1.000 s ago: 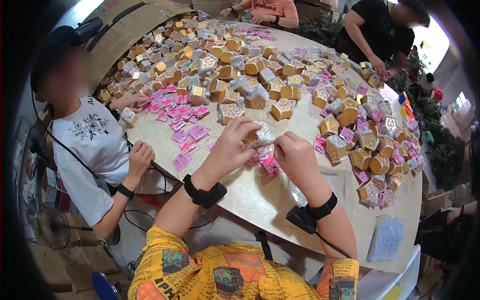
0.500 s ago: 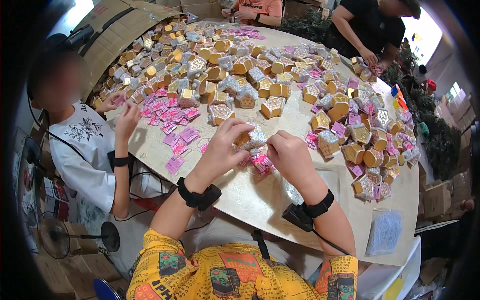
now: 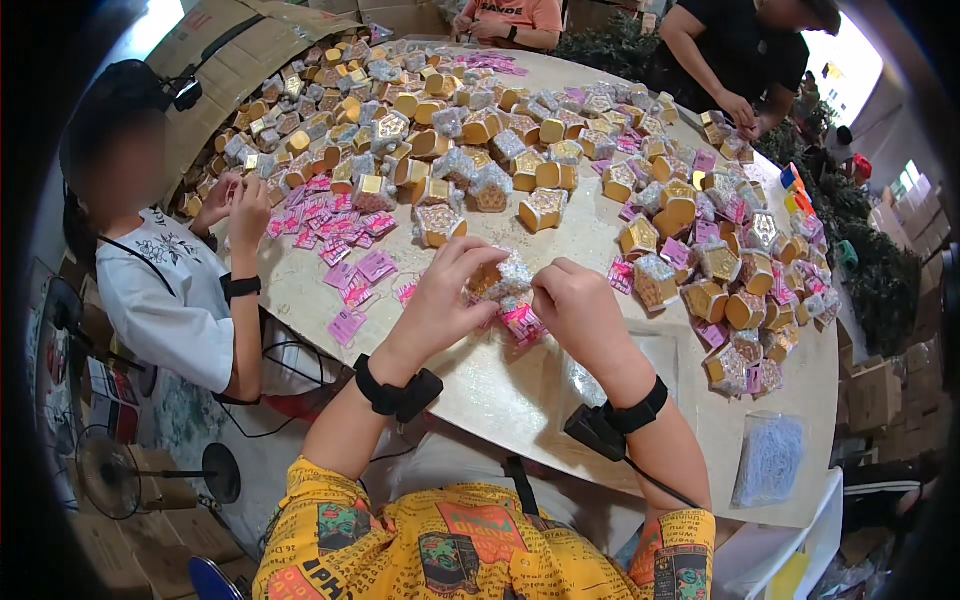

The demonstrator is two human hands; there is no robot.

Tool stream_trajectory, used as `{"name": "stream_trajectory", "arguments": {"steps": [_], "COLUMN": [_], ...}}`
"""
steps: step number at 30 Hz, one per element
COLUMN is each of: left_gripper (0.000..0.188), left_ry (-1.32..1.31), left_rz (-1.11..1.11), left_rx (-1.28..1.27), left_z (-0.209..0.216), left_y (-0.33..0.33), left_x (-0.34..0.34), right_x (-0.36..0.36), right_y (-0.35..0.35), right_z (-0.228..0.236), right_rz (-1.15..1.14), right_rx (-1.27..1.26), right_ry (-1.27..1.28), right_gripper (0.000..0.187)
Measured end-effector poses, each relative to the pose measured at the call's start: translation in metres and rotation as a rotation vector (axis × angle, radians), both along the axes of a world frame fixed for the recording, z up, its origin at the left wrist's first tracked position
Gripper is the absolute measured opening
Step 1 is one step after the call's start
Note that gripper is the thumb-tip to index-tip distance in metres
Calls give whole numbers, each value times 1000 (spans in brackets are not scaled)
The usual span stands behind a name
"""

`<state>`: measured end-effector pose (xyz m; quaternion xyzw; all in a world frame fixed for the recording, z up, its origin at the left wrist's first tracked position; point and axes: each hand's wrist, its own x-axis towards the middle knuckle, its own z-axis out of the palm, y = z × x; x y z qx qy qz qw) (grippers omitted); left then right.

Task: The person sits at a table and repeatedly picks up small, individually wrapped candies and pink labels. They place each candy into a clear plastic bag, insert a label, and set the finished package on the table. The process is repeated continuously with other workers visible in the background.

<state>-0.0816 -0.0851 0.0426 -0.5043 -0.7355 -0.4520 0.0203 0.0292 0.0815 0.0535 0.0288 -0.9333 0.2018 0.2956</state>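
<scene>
My left hand (image 3: 437, 302) is wrapped round a small gold ornament (image 3: 513, 274) coated in silver glitter, holding it just above the near part of the table. A pink printed tag (image 3: 523, 325) shows just below the ornament, between my hands; whether it is attached cannot be seen. Close by on the ornament's right, my right hand (image 3: 582, 305) has thumb and fingertips pinched together. Whatever is between those fingertips is hidden or too fine to make out. Beyond my left fingers stands another gold and glitter ornament (image 3: 438, 226).
Many similar ornaments (image 3: 543, 208) cover the far and right parts of the table (image 3: 480, 390). Pink tags (image 3: 340, 225) lie heaped at left. A bag of pale strings (image 3: 772, 462) rests near the right edge. Co-workers' hands (image 3: 245, 205) are at the left and far sides.
My hands and the ornament stay almost in place; the right hand shifts very slightly. The co-worker at left has raised the head and brought both hands closer together.
</scene>
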Motion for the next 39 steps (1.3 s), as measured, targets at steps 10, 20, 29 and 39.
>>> {"name": "stream_trajectory", "arguments": {"steps": [10, 20, 29, 39], "left_gripper": [55, 54, 64, 62], "left_ry": [118, -31, 35, 207], "left_rz": [53, -14, -32, -16], "left_rx": [-27, 5, -28, -475], "left_z": [5, 10, 4, -48], "left_y": [0, 4, 22, 16], "left_x": [12, 19, 23, -4], "right_x": [4, 18, 20, 87], "right_y": [-3, 23, 53, 111], "right_z": [-6, 12, 16, 22], "right_rz": [-35, 118, 114, -431], "right_rx": [-17, -1003, -883, 130], "right_ry": [-9, -421, -400, -195], "right_gripper": [4, 11, 15, 31]}}
